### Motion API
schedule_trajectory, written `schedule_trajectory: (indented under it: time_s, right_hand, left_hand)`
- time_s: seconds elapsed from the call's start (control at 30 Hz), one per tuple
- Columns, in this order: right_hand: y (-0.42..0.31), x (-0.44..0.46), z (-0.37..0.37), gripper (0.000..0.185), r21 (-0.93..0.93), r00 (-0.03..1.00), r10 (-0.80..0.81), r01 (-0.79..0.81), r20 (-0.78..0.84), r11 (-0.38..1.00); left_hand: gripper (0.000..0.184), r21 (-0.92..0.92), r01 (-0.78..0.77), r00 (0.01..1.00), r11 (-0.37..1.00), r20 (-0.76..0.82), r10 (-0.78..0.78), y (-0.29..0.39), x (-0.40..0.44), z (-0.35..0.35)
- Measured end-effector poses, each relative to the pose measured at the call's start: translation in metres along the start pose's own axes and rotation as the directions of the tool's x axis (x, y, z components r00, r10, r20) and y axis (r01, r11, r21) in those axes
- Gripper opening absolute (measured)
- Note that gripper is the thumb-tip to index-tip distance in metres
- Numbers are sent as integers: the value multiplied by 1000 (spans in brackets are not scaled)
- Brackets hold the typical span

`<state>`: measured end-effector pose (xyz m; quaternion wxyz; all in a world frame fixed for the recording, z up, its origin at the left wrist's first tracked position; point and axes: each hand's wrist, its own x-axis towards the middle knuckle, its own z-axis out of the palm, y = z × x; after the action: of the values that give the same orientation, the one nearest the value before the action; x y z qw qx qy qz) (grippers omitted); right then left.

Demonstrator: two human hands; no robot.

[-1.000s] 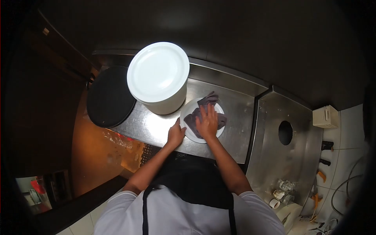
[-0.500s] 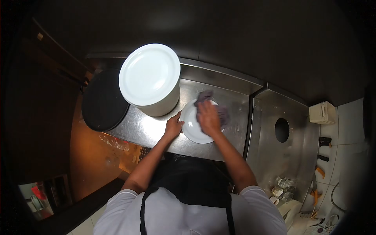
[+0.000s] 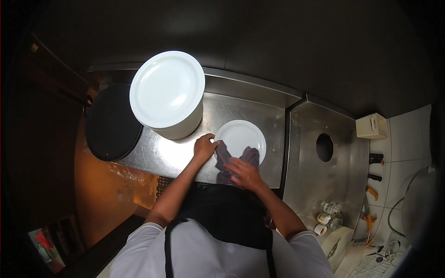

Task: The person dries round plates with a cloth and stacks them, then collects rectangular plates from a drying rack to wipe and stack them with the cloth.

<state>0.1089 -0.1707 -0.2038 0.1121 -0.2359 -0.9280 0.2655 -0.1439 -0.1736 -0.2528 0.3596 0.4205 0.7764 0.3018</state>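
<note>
Right hand (image 3: 246, 175) low over the near rim, fingers slightly spread across the bunched grey cloth (image 3: 222, 156), while the left hand (image 3: 204, 149) curls its fingers at the left rim, though whether they pinch anything is hard to tell. Beneath the cloth sits the white plate (image 3: 241, 135), on the steel desk (image 3: 234, 106), the tall plate stack (image 3: 168, 90) up to its left!

I can read no lettering, number or brand anywhere — the near plate (image 3: 241, 135) shows plain white, so does the top plate (image 3: 168, 88) at ten o'clock, and any labels on the clear jars (image 3: 332, 207) toward four o'clock are too small.
</note>
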Motion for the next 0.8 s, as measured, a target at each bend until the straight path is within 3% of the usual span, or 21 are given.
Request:
schedule_trajectory:
  time_s: [0.13, 0.2, 0.3, 0.4, 0.47, 0.57, 0.6, 0.67, 0.7, 0.77, 0.8]
  right_hand:
    - [17, -17, -12, 61, -19, 990, 111, -113, -83, 993]
    - [21, -14, -7, 59, -27, 989, 98, -102, -114, 994]
    - [17, -7, -2, 59, -26, 989, 82, -85, -124, 996]
    - [12, -12, -1, 58, -39, 987, 86, -92, -135, 995]
    - [7, -29, -2, 58, -50, 984, 98, -106, -148, 993]
    - [12, -65, -7, 56, -88, 923, 318, -343, -217, 935]
    - [17, -79, -8, 56, 31, 861, 368, -382, -351, 924]
    - [33, -94, -7, 56, 268, 681, 465, -382, -566, 885]
    - [27, -89, -14, 55, 512, 544, 602, -328, -585, 794]
    - [-7, -63, -44, 55, 869, 266, 849, -76, -456, 490]
    - [-20, -55, -54, 55, 904, 264, 867, 51, -422, 424]
  left_hand:
    - [34, 84, 7, 1000, 996, -10, -6, 32, 1, 2]
    - [37, 185, -120, 989, 975, -64, 133, 38, 7, 19]
    - [41, 314, -178, 975, 933, -74, 210, 51, 24, 38]
    - [37, 233, -178, 982, 956, -22, 188, 42, 44, 40]
    - [31, 52, -242, 970, 969, -25, 244, 35, 45, 42]
    - [26, -325, -195, 980, 925, -21, 199, 31, 33, 47]
    - [25, -460, -152, 986, 875, -15, 164, 33, 29, 46]
    - [26, -546, -88, 994, 833, 10, 111, 19, 33, 42]
    - [28, -597, -27, 995, 802, 63, 80, 31, 24, 25]
    - [33, -674, 47, 984, 737, 158, 83, 41, 13, 12]
    - [36, -706, 57, 974, 705, 195, 117, 40, 10, 16]
